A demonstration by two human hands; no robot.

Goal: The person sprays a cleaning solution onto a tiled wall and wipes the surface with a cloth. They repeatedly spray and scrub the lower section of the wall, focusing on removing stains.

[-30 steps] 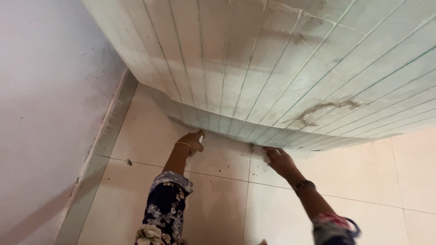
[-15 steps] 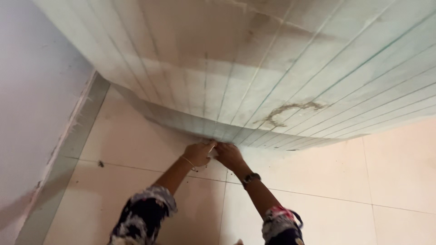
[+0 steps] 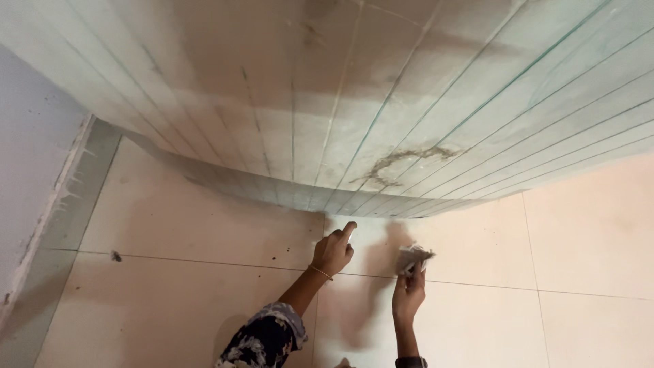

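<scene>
While left hand (image 3: 332, 251) points up — right hand (image 3: 407, 294) grip around crumpled rag (image 3: 413, 257), no clear axis.

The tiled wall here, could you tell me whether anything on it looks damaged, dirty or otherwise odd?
Yes. A dark, irregular brownish stain runs across several green tiles, breaking up their otherwise even surface. The left hand points a finger towards the bottom edge below it, while the right hand holds a small crumpled wad.

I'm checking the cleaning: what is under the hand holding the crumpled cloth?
Under the right hand and its crumpled cloth lie pale floor tiles and a grout line. The patch beneath the cloth itself is covered.
</scene>
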